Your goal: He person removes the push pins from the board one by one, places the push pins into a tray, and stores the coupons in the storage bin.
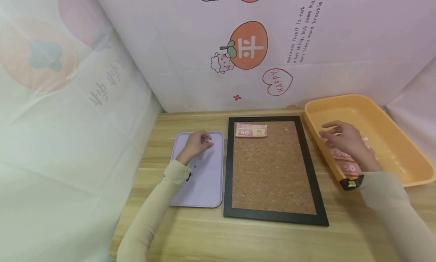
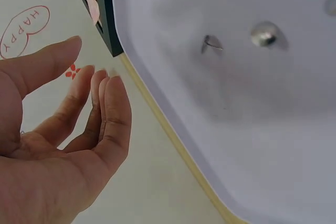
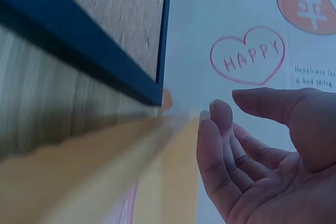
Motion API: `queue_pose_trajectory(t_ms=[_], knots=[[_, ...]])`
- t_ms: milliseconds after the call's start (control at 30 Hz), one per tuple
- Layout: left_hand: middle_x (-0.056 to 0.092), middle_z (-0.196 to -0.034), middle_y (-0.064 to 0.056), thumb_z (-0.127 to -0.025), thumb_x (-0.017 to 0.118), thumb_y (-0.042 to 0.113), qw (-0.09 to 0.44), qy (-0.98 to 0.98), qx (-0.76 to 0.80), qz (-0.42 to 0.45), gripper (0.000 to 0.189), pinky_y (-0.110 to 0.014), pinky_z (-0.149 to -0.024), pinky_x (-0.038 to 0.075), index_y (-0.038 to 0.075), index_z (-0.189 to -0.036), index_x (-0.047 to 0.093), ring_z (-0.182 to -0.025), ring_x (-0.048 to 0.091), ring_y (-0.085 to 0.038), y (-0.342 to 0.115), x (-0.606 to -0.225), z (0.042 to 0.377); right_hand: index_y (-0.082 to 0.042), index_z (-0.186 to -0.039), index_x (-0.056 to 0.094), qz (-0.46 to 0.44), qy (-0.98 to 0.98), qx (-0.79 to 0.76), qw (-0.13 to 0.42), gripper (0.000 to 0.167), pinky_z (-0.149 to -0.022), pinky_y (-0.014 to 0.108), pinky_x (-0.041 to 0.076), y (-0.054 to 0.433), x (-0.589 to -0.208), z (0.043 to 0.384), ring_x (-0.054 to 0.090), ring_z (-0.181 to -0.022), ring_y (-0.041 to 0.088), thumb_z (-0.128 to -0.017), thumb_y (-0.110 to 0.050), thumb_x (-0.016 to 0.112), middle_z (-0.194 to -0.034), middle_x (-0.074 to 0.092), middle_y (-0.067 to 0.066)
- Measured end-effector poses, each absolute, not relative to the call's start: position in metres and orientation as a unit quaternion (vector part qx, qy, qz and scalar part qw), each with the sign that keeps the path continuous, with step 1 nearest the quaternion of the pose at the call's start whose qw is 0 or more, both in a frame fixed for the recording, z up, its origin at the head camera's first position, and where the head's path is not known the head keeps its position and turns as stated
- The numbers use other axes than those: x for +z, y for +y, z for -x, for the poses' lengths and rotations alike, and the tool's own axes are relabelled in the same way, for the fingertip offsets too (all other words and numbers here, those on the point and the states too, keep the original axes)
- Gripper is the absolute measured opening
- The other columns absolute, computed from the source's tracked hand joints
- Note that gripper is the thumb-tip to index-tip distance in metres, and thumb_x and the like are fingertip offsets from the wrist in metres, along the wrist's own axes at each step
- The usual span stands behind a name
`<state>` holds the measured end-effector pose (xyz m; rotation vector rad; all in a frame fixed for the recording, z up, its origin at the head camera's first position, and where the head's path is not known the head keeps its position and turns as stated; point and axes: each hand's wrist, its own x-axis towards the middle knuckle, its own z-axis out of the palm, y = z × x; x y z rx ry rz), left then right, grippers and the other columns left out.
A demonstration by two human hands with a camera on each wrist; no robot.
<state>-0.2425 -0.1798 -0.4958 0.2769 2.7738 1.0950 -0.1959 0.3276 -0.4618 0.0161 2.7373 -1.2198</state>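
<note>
My left hand [image 1: 197,144] hovers over a lilac tray [image 1: 207,190], fingers loosely curved and holding nothing. In the left wrist view, a round silver thumbtack [image 2: 263,35] and another small metal pin [image 2: 211,44] lie in that tray. Between the hands lies a black-framed corkboard [image 1: 272,167], with a pink and yellow paper coupon [image 1: 251,131] marked 50 at its upper left. Above the near side of an orange bin [image 1: 388,141] is my right hand [image 1: 345,139], its thumb apart from the bent fingers. Several pink coupons [image 1: 350,167] lie in the bin, partly hidden by my right arm.
The wooden table [image 1: 252,239] carries the tray, the board and the bin side by side. A printed white cloth [image 1: 190,80] hangs behind it, and more cloth closes off the left and right sides. The bin's raised wall stands beside the board's right edge.
</note>
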Motion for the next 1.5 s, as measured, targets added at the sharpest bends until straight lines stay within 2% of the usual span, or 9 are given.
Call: queue_pose_trajectory(t_ms=[167, 400, 567, 800, 933, 1167, 1333, 1500], knots=[[0.072, -0.101, -0.015, -0.096, 0.073, 0.013, 0.061, 0.923, 0.364, -0.107, 0.019, -0.035, -0.087, 0.057, 0.001, -0.110, 0.070, -0.095, 0.069, -0.027, -0.166, -0.495, 0.247, 0.004, -0.145, 0.050, 0.006, 0.914, -0.397, 0.081, 0.062, -0.068, 0.027, 0.060, 0.303, -0.464, 0.206, 0.073, -0.082, 0.013, -0.105, -0.042, 0.058, -0.129, 0.063, 0.036], [0.073, -0.101, -0.016, -0.096, 0.073, 0.012, 0.058, 0.918, 0.372, -0.122, 0.020, -0.032, -0.083, 0.058, 0.000, -0.112, 0.070, -0.094, 0.069, -0.026, -0.150, -0.496, 0.251, 0.007, -0.142, 0.051, 0.033, 0.895, -0.435, 0.090, 0.056, -0.073, 0.038, 0.065, 0.272, -0.467, 0.218, 0.077, -0.084, 0.024, -0.105, -0.033, 0.061, -0.127, 0.063, 0.036], [0.073, -0.102, -0.017, -0.096, 0.072, 0.010, 0.056, 0.920, 0.366, -0.130, 0.020, -0.034, -0.084, 0.059, -0.001, -0.113, 0.070, -0.094, 0.070, -0.028, -0.140, -0.497, 0.253, 0.009, -0.141, 0.053, 0.059, 0.895, -0.432, 0.095, 0.049, -0.072, 0.037, 0.065, 0.257, -0.474, 0.226, 0.076, -0.081, 0.021, -0.106, -0.024, 0.059, -0.121, 0.066, 0.038], [0.074, -0.109, -0.018, -0.098, 0.067, 0.009, 0.060, 0.914, 0.375, -0.141, 0.021, -0.036, -0.089, 0.061, -0.003, -0.116, 0.068, -0.102, 0.071, -0.029, -0.125, -0.498, 0.258, 0.016, -0.140, 0.049, 0.060, 0.872, -0.472, 0.113, 0.046, -0.071, 0.031, 0.063, 0.242, -0.490, 0.237, 0.074, -0.080, 0.014, -0.104, -0.012, 0.057, -0.122, 0.065, 0.041], [0.074, -0.112, -0.017, -0.101, 0.067, 0.014, 0.067, 0.913, 0.377, -0.142, 0.023, -0.035, -0.089, 0.061, -0.001, -0.118, 0.069, -0.103, 0.072, -0.028, -0.115, -0.498, 0.259, 0.017, -0.141, 0.045, 0.047, 0.846, -0.514, 0.137, 0.046, -0.077, 0.034, 0.065, 0.232, -0.497, 0.240, 0.075, -0.083, 0.014, -0.106, -0.011, 0.054, -0.121, 0.066, 0.040], [0.074, -0.112, -0.017, -0.100, 0.067, 0.014, 0.065, 0.908, 0.389, -0.142, 0.021, -0.036, -0.090, 0.061, 0.000, -0.116, 0.071, -0.104, 0.072, -0.029, -0.096, -0.498, 0.265, 0.017, -0.144, 0.044, 0.022, 0.824, -0.542, 0.165, 0.047, -0.086, 0.036, 0.064, 0.217, -0.512, 0.251, 0.078, -0.095, 0.021, -0.108, -0.011, 0.052, -0.130, 0.064, 0.039], [0.074, -0.117, -0.017, -0.101, 0.067, 0.018, 0.082, 0.908, 0.390, -0.129, 0.025, -0.039, -0.095, 0.060, 0.001, -0.119, 0.071, -0.109, 0.071, -0.029, -0.084, -0.497, 0.268, 0.019, -0.142, 0.046, -0.006, 0.817, -0.554, 0.162, 0.046, -0.084, 0.031, 0.064, 0.208, -0.519, 0.258, 0.077, -0.089, 0.014, -0.107, -0.010, 0.052, -0.131, 0.064, 0.039], [0.073, -0.118, -0.017, -0.101, 0.066, 0.016, 0.094, 0.906, 0.393, -0.122, 0.026, -0.039, -0.096, 0.060, 0.000, -0.121, 0.069, -0.110, 0.070, -0.029, -0.075, -0.498, 0.271, 0.018, -0.136, 0.053, -0.034, 0.815, -0.559, 0.147, 0.042, -0.078, 0.026, 0.064, 0.200, -0.522, 0.262, 0.076, -0.080, 0.008, -0.106, -0.011, 0.054, -0.123, 0.070, 0.035]])
